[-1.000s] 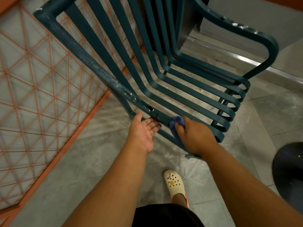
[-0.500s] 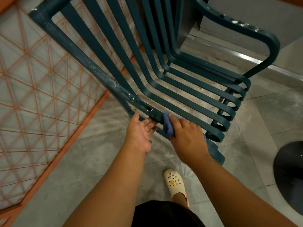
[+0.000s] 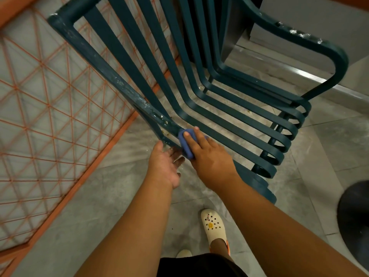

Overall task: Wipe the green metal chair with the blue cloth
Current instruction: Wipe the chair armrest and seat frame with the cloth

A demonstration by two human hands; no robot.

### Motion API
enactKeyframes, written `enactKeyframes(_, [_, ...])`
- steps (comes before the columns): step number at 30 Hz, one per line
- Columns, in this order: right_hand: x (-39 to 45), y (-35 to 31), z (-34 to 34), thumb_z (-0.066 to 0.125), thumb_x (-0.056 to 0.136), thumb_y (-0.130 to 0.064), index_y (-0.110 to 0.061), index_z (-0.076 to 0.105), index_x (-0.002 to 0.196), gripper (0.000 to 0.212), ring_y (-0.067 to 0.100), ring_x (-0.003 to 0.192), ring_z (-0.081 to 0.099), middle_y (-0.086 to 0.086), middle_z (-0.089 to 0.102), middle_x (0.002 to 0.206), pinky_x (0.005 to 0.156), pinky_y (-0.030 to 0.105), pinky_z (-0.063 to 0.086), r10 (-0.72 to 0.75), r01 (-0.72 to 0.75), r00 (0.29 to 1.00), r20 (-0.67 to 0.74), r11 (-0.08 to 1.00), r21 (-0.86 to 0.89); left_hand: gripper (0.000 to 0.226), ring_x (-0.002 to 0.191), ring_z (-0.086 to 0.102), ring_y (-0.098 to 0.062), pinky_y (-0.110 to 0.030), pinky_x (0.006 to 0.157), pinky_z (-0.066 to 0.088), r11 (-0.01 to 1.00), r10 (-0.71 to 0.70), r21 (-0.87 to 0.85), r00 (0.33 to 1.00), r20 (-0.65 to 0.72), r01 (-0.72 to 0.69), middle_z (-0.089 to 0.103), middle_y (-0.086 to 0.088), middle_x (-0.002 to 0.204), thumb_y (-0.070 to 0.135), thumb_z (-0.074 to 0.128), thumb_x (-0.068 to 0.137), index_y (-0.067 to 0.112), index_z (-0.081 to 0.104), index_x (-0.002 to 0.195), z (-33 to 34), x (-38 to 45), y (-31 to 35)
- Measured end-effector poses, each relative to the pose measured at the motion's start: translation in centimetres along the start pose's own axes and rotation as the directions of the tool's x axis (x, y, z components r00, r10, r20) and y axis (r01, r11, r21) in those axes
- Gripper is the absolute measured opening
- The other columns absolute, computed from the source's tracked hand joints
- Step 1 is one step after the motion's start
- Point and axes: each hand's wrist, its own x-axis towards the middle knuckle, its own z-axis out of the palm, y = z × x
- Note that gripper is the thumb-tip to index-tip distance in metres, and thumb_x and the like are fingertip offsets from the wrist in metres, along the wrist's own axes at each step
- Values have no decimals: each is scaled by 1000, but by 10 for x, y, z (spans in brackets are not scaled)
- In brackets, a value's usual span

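Chair: the green metal chair [image 3: 199, 80] stood tipped over on the grey tiled floor [image 3: 329, 140], its flat slats running from the upper left down to curled ends at the right, with pale flecks of dirt along its thick side rail.
Cloth: the blue cloth [image 3: 184, 143] was bunched against the lower end of that side rail, where the rail meets the nearest slats.
Right hand: the right hand [image 3: 207, 154] lay on top of the cloth, fingers spread and fairly straight, pressing it onto the rail — two fingertips showed above the blue fabric.
Left hand: the left hand [image 3: 165, 164] was open, palm turned up and fingers relaxed, just under the rail and beside the cloth; it held nothing, and whether its thumb touched the metal I could not tell.
Feet: a cream clog [image 3: 212, 225] with small charms stood on the tiles below the hands — the toe of a second shoe peeked out beside the dark shorts [image 3: 199, 264].
Surroundings: an orange wire grid panel [image 3: 50, 116] lay to the left of the chair, and a dark round base [image 3: 355, 220] sat at the right edge.
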Motion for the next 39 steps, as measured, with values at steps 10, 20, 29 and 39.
enactKeyframes(10, [0, -6, -8, 36, 99, -19, -29, -4, 153, 68, 30, 149, -7, -2, -16, 161, 119, 45, 6, -191, 199, 979, 66, 970, -142, 66, 132, 43, -24, -51, 114, 4, 998, 2, 58, 1000, 11, -3, 52, -7, 140, 58, 23, 94, 14, 51, 134, 3, -4, 1])
enactKeyframes(20, [20, -14, -12, 37, 101, -30, -18, 4, 154, 63, 34, 136, 37, 12, 12, 161, 106, 43, 37, 89, -88, 996, -26, 996, 20, 62, 122, 50, -25, -52, 112, 10, 996, 18, 84, 999, -38, -15, 59, -7, 129, 55, 26, 95, 11, 56, 126, 0, -7, -1])
enactKeyframes(29, [-20, 10, -8, 40, 100, -22, -32, 26, 150, 53, 23, 149, 5, -7, 13, 161, 115, 35, -8, -299, 299, 954, 9, 954, 2, 61, 129, 45, -27, -49, 110, 19, 997, 48, 64, 999, 3, -48, 56, -7, 134, 54, 29, 96, 12, 51, 133, -2, -18, -1])
enactKeyframes(39, [-14, -12, -71, 55, 88, -23, -17, 63, 116, 30, 21, 104, 66, 10, 71, 109, 93, 34, 52, -11, -210, 971, 239, -517, 830, 76, 124, 53, -33, -47, 105, 40, 988, 151, -54, 899, 412, -141, 55, -17, 135, 62, 53, 79, 10, 53, 135, -15, -45, 18])
